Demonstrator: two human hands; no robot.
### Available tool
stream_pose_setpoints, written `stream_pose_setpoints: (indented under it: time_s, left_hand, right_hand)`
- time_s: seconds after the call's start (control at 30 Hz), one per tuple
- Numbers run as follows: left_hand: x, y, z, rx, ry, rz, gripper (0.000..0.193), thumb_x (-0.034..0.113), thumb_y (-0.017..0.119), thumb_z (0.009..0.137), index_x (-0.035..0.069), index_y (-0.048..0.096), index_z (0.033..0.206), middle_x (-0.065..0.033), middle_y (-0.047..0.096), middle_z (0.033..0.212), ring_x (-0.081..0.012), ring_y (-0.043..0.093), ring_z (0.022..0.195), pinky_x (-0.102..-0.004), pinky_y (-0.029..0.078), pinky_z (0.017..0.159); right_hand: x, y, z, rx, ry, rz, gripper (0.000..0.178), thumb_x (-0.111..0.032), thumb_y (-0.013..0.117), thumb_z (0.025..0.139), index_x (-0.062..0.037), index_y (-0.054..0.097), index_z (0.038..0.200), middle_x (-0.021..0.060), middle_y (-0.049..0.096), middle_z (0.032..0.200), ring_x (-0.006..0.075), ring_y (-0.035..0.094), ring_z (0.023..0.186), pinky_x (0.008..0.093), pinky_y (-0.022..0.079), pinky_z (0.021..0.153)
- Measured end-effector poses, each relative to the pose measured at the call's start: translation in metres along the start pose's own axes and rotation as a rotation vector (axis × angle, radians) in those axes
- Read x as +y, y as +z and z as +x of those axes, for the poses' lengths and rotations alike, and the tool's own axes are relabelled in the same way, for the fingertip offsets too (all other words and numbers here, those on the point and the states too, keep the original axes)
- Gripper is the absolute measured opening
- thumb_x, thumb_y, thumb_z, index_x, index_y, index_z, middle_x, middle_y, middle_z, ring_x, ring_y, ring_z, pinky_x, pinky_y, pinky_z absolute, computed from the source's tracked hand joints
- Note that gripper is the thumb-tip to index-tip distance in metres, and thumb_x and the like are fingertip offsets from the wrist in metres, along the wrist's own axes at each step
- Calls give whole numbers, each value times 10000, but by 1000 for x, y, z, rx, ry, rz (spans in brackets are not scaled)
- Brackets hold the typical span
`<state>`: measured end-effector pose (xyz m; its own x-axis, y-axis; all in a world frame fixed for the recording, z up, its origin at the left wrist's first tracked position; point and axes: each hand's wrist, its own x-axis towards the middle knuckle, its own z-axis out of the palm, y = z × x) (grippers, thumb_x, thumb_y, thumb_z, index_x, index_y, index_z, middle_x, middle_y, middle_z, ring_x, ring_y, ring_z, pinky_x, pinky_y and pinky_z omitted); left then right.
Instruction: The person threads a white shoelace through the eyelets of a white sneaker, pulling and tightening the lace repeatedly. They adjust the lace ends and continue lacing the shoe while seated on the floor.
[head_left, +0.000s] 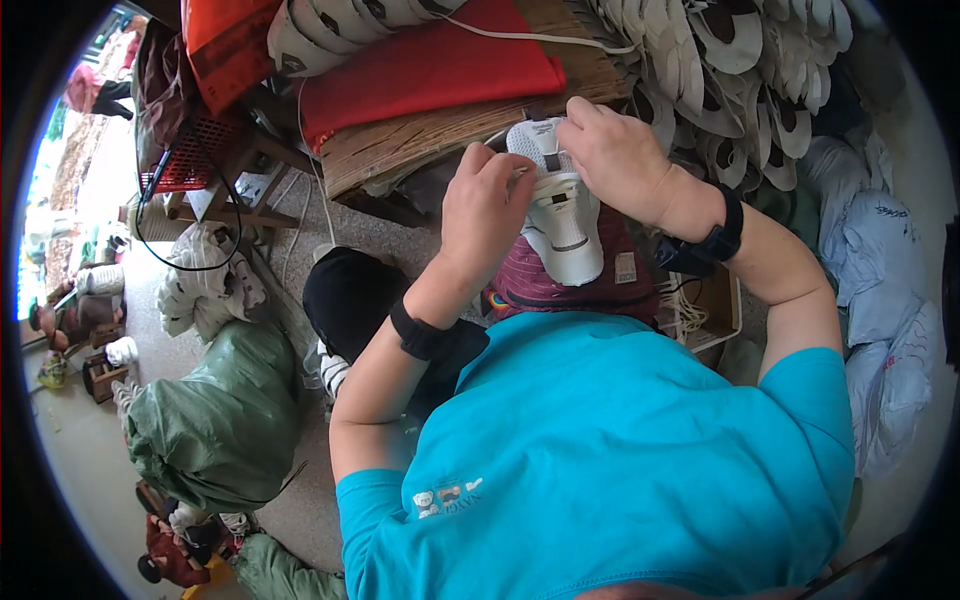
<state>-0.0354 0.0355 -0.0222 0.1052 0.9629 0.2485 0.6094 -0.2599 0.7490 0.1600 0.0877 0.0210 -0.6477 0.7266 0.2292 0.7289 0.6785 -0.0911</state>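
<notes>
A white shoe upper [572, 246] with mesh at its far end and small dark tabs stands over the maroon cloth [625, 240] on my lap. My left hand [484, 205] is closed at its left edge, thumb and forefinger pinched together. A small pale bit shows at those fingertips, too small to name for sure. On the far right side of the upper, my right hand [622, 160] grips its edge with curled fingers; part of the upper is hidden beneath them. Both wrists wear dark bands.
Ahead is a wooden bench [400, 160] with red cloth [440, 75], a row of nested white uppers [340, 30] and a white cord. More uppers [700, 60] hang in bunches at the far right. Green sacks [225, 410] lie left, white bags [880, 270] right. People sit farther left.
</notes>
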Motion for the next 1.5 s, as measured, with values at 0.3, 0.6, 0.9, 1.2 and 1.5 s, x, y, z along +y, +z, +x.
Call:
stream_pose_setpoints:
  time_s: [0.3,0.6,0.9,1.2,1.5]
  left_hand:
    - [-2,7,3,23,43,85,160,198,704,851,84,711,962,-102,564,903,-264,621,726,-378,515,671]
    - [3,4,3,-5,-10,167,189,221,684,858,68,695,967,-120,564,922,-287,628,746,-397,521,694]
    - [5,5,9,-54,-66,184,198,217,669,863,48,695,963,-135,593,959,-312,652,844,-402,533,762]
    - [3,9,13,-54,-90,154,207,193,678,825,41,702,964,-141,604,961,-310,651,866,-398,528,778]
    - [1,7,16,-101,-129,-40,199,117,701,773,52,682,961,-136,580,973,-322,642,880,-413,523,766]
  right_hand:
    - [-3,6,0,-136,-20,104,71,-113,631,856,-63,601,898,119,576,924,340,637,808,436,536,705]
    - [3,19,-4,-73,151,321,134,-84,625,856,-33,597,976,142,640,928,350,649,854,428,525,736]
    - [2,19,-3,-80,223,543,188,-58,627,853,-24,577,1031,152,666,915,311,671,849,397,523,733]
    - [7,37,-7,-11,315,715,172,-65,638,877,-26,579,1035,118,674,894,239,679,817,342,521,712]
    - [16,35,-5,-44,255,730,110,-26,615,863,-25,587,969,76,660,835,154,637,754,304,501,675]
